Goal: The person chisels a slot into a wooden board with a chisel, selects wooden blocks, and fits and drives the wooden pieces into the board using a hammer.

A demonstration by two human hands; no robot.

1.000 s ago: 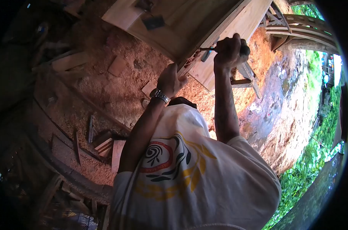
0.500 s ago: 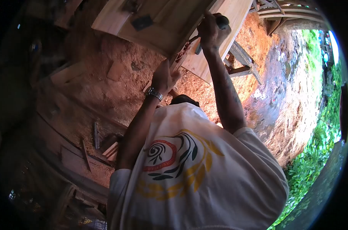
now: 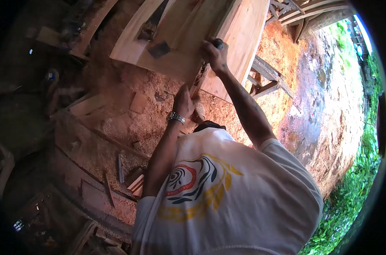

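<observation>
My right hand [image 3: 215,56] is wrapped around a tool with a dark, rounded handle end [image 3: 218,43]. Its working part is hidden behind the hand, so its kind is unclear. It is over the long edge of a wooden board [image 3: 182,68], with curled shavings [image 3: 198,76] just below. My left hand [image 3: 184,103], with a metal watch at the wrist, is at the board's near corner. Its fingers and thumb appear closed on the board's end. A pale plank [image 3: 233,63] lies alongside on the right, and a small dark flat piece [image 3: 159,49] rests on the board.
A wooden trestle [image 3: 267,74] supports the plank at right. Shavings cover the ground [image 3: 148,91], with offcuts [image 3: 136,180] at lower left. Curved timbers [image 3: 314,15] are stacked at upper right. Green plants [image 3: 350,204] line the right side.
My right hand has moved left with the tool, closer to my left hand. The left hand stays at the board's corner. The whole view has shifted slightly.
</observation>
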